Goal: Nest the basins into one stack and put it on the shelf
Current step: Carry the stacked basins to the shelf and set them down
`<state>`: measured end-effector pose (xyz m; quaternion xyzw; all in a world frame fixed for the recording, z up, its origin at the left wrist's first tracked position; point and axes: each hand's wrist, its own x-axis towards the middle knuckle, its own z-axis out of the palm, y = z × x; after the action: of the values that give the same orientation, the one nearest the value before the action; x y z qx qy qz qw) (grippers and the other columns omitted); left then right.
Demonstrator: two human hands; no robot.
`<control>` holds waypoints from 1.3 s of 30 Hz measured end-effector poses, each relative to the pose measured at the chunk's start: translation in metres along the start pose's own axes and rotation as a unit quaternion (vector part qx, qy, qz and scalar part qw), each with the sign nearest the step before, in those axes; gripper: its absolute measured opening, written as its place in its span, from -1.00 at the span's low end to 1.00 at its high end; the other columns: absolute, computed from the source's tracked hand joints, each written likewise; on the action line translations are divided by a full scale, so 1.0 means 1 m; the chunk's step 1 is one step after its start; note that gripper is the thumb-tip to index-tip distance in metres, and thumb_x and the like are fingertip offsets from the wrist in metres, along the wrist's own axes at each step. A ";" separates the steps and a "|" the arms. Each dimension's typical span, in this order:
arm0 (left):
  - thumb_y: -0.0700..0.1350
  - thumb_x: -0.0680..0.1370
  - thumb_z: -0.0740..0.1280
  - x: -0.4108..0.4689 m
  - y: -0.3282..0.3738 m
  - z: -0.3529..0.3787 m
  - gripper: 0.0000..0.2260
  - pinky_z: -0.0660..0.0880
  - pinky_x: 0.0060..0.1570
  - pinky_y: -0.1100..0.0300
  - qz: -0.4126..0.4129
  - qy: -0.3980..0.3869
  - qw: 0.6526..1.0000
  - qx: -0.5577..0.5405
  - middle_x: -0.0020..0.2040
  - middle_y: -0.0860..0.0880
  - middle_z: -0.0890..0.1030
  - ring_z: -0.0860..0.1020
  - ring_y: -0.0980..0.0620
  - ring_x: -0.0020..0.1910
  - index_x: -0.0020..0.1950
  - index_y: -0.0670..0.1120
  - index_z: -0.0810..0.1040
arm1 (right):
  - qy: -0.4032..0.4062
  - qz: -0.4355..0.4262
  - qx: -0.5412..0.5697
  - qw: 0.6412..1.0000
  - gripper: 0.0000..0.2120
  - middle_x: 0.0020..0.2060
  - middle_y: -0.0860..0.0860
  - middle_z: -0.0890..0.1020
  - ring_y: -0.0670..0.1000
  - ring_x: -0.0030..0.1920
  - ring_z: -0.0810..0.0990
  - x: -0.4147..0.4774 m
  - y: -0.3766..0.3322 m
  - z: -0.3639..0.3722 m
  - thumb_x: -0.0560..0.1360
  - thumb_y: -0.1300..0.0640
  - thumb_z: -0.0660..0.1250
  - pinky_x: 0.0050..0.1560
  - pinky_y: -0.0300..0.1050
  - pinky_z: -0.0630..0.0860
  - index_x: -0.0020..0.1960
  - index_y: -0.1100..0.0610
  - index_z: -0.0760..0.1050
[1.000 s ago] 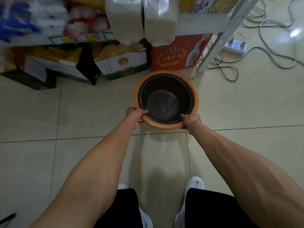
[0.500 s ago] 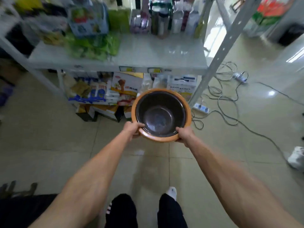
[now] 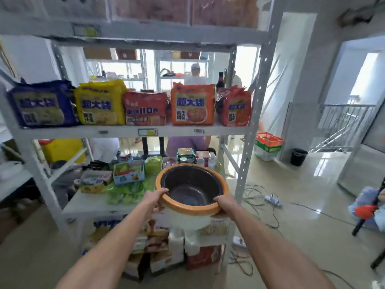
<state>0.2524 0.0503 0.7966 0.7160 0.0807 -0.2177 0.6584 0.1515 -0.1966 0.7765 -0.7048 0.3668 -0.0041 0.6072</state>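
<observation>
A nested stack of basins [image 3: 192, 207] is held in the air in front of a grey metal shelf unit [image 3: 129, 132]. The stack shows a dark inner basin, an orange rim and a white outer wall. My left hand [image 3: 155, 198] grips the rim on the near left. On the near right, my right hand [image 3: 226, 202] grips the rim. The stack hangs at the height of the lower shelf board [image 3: 83, 203], over its right front corner.
The middle shelf carries noodle packs [image 3: 191, 105]. Boxes and green packets [image 3: 129, 174] crowd the lower board. Cartons [image 3: 162, 259] stand on the floor below. Cables and a power strip [image 3: 270, 200] lie to the right. A basket stack [image 3: 268, 142] and black bin [image 3: 298, 156] stand beyond.
I have lifted the stack from the floor up to the lower shelf board. My view has risen from the floor to the shelves.
</observation>
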 end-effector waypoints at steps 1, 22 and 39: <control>-0.06 0.47 0.49 -0.002 0.018 -0.003 -0.75 0.54 -0.39 0.14 0.009 -0.002 1.000 -0.004 -0.21 -0.17 0.56 0.54 -0.07 -0.23 0.01 -0.18 0.56 | 0.004 -0.002 0.010 1.000 -0.88 0.03 0.28 0.59 0.23 -0.17 0.68 -0.003 -0.018 -0.004 0.59 0.23 0.30 -0.43 0.10 0.67 0.09 0.27 0.48; -0.12 0.54 0.41 -0.004 0.164 0.061 -0.85 0.63 0.03 -0.01 0.073 0.028 0.997 -0.001 -0.07 -0.18 0.57 0.59 -0.13 -0.06 -0.06 -0.16 0.49 | -0.051 -0.029 -0.011 0.998 -0.62 0.11 0.27 0.60 0.25 0.03 0.69 0.035 -0.174 -0.087 0.54 0.25 0.27 -0.01 0.20 0.73 0.35 0.22 0.39; -0.31 0.30 0.47 0.100 0.085 0.066 -0.78 0.48 -0.37 0.22 -0.008 -0.044 0.995 0.092 -0.29 -0.15 0.61 0.57 -0.03 -0.34 -0.08 -0.18 0.63 | -0.123 -0.010 -0.153 0.980 -0.93 -0.14 0.15 0.64 0.14 -0.04 0.67 0.121 -0.114 -0.092 0.66 0.25 0.28 0.24 0.20 0.64 0.14 0.22 0.48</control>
<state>0.3618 -0.0416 0.8292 0.7626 0.0364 -0.2606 0.5909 0.2565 -0.3391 0.8453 -0.7883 0.2783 0.1324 0.5325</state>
